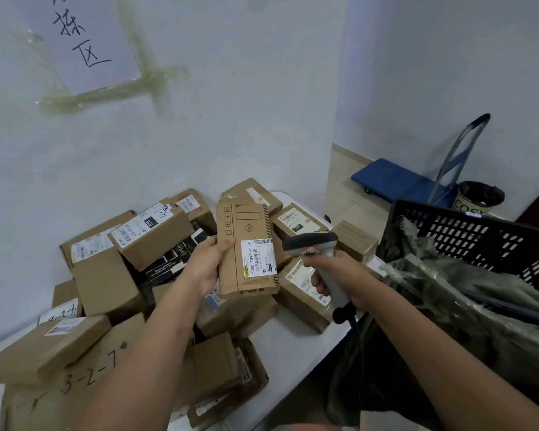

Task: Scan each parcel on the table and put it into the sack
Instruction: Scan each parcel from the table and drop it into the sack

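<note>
My left hand [204, 264] grips a flat brown cardboard parcel [246, 244] by its left edge and holds it upright above the pile, its white barcode label facing me. My right hand [330, 272] grips the handle of a grey barcode scanner [313, 244], whose head sits just right of the label and points at it. A black cable hangs from the scanner's handle. Several brown parcels [106, 275] lie heaped on the white table [293, 346]. The green sack [467, 309] hangs open at the right, lining a black basket.
A black plastic basket [479, 234] stands to the right of the table. Beyond it on the tiled floor are a blue folding trolley [395, 178] and a small bin [476, 197]. A taped paper sign [84, 38] hangs on the wall behind the pile.
</note>
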{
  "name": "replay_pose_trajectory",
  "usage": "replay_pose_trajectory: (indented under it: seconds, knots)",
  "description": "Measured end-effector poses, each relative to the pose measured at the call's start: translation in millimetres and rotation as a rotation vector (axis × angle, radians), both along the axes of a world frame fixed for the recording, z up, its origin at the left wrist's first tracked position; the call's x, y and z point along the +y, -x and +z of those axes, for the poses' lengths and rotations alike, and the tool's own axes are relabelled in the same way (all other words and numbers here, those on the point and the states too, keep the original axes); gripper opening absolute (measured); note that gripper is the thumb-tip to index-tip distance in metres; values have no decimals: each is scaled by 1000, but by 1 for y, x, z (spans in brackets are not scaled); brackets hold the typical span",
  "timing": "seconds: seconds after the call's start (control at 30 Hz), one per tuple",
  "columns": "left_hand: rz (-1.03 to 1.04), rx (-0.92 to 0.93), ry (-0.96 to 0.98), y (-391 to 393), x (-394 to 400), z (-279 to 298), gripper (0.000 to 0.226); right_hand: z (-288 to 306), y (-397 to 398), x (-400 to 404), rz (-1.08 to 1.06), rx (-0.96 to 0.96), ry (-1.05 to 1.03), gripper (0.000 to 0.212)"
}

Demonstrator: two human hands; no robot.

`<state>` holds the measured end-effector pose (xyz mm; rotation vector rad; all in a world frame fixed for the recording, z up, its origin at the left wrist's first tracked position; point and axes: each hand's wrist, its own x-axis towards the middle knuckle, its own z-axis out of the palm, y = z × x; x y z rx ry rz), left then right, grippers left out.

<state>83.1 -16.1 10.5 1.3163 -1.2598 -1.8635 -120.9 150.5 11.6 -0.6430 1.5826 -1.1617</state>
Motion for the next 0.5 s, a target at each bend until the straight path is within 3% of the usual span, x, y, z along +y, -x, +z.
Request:
replay_pose_trajectory:
  seconds: [0.13, 0.33, 0.5]
  knots:
    - [-5, -28, 2, 5, 6, -4, 27, 12, 1, 5, 88, 31, 11, 31]
    - [-79, -218, 130, 5, 8, -1, 44, 29, 5, 2, 362, 272, -36, 25]
    - [-159, -281, 145, 2, 6, 3, 46, 31, 4, 2, 479, 303, -42, 23]
